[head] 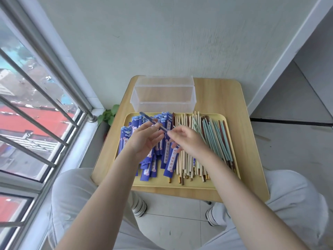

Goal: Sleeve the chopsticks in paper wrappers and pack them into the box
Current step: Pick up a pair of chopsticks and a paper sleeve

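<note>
The left hand (146,139) pinches a blue sleeved wrapper (153,123) between thumb and fingertips, and the wrapper's long axis runs on a slant — its far end points up and away to the left of the pinch, toward the near wall of the clear plastic box (163,94), while its near end drops to the right and meets the fingertips of the right hand (187,139). That right hand has its fingers curled toward the wrapper's low end, but motion blur hides whether they actually clamp it, so I cannot tell. Both hands hover above the yellow tray (173,183), which sits on the small wooden table (216,94). Beneath and to the left of the pinch lies a heap of blue paper wrappers (156,159), their long axes running roughly from the person toward the box, fanned a little. To the right of the hands lie the loose chopsticks (212,138) — pale wooden ones nearest the wrappers, then light teal and reddish-brown ones farther right — all pointing much the same way, lengthwise from near edge to far edge of the tray. The box stands beyond the tray, its long side across the table, open at the top, with only the table's wood showing through it.
</note>
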Tool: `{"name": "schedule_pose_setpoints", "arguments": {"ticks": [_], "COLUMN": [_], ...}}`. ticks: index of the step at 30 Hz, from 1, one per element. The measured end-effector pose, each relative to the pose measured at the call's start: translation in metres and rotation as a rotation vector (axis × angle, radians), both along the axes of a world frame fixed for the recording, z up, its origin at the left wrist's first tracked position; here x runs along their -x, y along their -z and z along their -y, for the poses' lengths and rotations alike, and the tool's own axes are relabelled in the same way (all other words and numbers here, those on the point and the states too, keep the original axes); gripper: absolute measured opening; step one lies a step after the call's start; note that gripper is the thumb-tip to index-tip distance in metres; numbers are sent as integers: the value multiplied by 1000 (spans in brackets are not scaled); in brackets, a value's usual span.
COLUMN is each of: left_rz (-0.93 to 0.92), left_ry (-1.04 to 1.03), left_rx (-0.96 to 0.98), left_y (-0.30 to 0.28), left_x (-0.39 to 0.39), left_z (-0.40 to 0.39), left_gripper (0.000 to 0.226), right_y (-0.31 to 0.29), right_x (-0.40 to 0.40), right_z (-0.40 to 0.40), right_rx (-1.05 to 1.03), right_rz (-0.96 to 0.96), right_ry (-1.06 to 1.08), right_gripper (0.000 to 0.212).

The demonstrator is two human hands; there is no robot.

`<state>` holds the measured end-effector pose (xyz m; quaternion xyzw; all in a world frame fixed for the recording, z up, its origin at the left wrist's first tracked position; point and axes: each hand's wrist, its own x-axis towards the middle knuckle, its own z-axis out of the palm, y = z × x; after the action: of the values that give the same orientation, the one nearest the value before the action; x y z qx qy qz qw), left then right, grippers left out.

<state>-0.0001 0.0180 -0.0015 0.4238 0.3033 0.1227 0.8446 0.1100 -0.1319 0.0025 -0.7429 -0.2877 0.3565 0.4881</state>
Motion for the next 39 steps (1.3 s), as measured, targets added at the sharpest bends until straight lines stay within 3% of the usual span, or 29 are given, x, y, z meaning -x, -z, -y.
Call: {"name": "schedule_pose_setpoints", "arguments": {"ticks": [8, 11, 12, 14, 16, 17, 19, 21, 25, 28, 32, 35, 39], "left_rz": [79, -95, -243, -532, -570, -541, -548, -533, -519, -538, -400, -375, -262], "left_ry": [-51, -60, -55, -80, -2, 151, 506, 659, 564, 499, 403, 351, 347], "left_rx": [75, -36, -190, -706, -1325, -1544, -1669, -1569, -1363, -1209, -791, -555, -284], "left_y": [-2, -9, -11, -15, -22, -26, -33, -35, -24, -13, -6, -4, -3], "left_x": [11, 8, 6, 4, 0, -3, -13, -21, -21, -16, -10, -8, -7], "left_z": [1, 9, 12, 14, 15, 15, 16, 16, 13, 11, 16, 17, 12], "left_gripper": [23, 23, 24, 30, 32, 38, 49, 38, 19, 26, 42, 54, 50], "right_y": [0, -1, -2, -3, -4, -6, -9, -13, -3, 9, 27, 32, 32], "right_x": [0, -6, -9, -16, -23, -25, -26, -26, -32, -35, -25, -20, -16], "right_z": [2, 6, 8, 13, 16, 17, 16, 15, 15, 17, 9, 0, -6], "right_rx": [-122, -96, -58, 19, 64, 77, 90, 80, 66, 187, 488, 604, 606], "right_rz": [-75, 8, 80, 189, 212, 211, 214, 202, 138, 341, 778, 815, 817], "right_ry": [61, 102, 118, 147, 118, 76, -22, -76, 53, 174, -11, -8, 20], "right_gripper": [32, 27, 25, 23, 26, 27, 25, 22, 26, 22, 11, 16, 14]}}
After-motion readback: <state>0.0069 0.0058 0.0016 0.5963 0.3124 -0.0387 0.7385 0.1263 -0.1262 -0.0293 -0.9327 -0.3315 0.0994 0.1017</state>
